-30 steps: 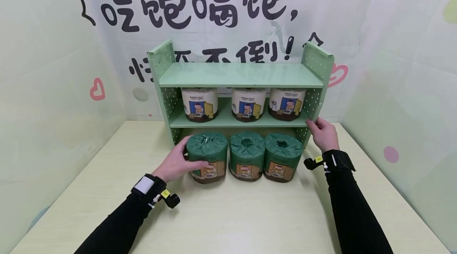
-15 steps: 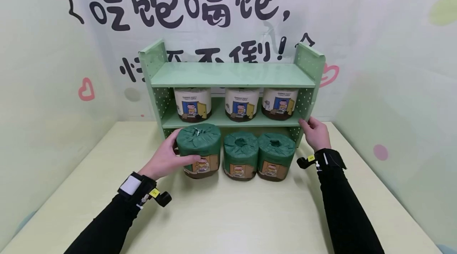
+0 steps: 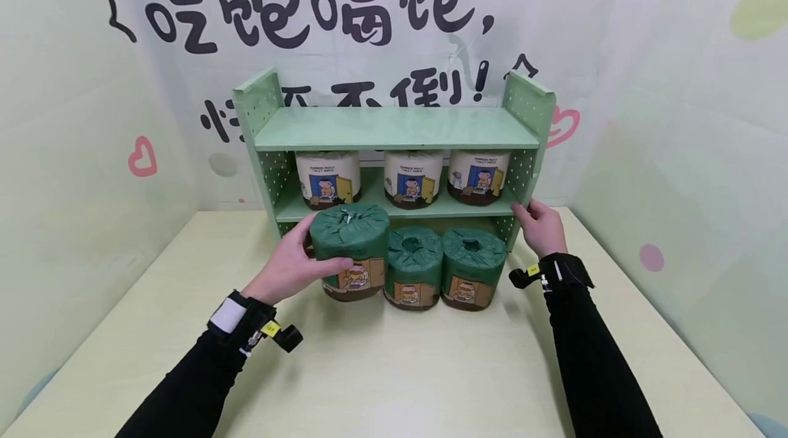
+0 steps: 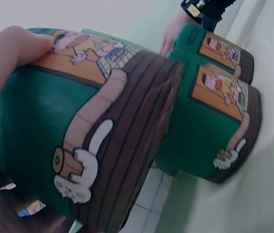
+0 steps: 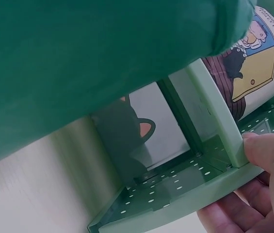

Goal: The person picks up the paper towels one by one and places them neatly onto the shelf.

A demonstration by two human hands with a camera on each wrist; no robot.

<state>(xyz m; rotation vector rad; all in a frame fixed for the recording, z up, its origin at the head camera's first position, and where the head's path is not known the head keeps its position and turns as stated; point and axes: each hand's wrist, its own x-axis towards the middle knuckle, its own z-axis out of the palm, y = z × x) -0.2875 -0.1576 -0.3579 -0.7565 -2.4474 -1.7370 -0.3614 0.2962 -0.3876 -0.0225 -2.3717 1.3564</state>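
My left hand (image 3: 285, 264) grips a green-wrapped toilet paper roll (image 3: 349, 246) from its left side, thumb across the front. The roll is raised off the table and overlaps the rack's lower board. In the left wrist view, the held roll (image 4: 93, 126) shows its brown base band and a cat drawing. Two more green toilet paper rolls stand to its right, a middle one (image 3: 414, 267) and a right one (image 3: 474, 267). My right hand (image 3: 543, 227) pinches the right side of the green rack (image 3: 394, 129), thumb at the middle board's front edge (image 5: 219, 116).
Three white-wrapped toilet paper rolls, the middle one (image 3: 412, 181) among them, stand on the rack's middle board. The pale table (image 3: 382, 376) stretches in front. A printed cloth backdrop (image 3: 74, 96) closes off the back and sides.
My left hand has lifted the left green roll off the table and brought it toward the middle roll. The right hand keeps its hold on the rack; the head view has shifted slightly.
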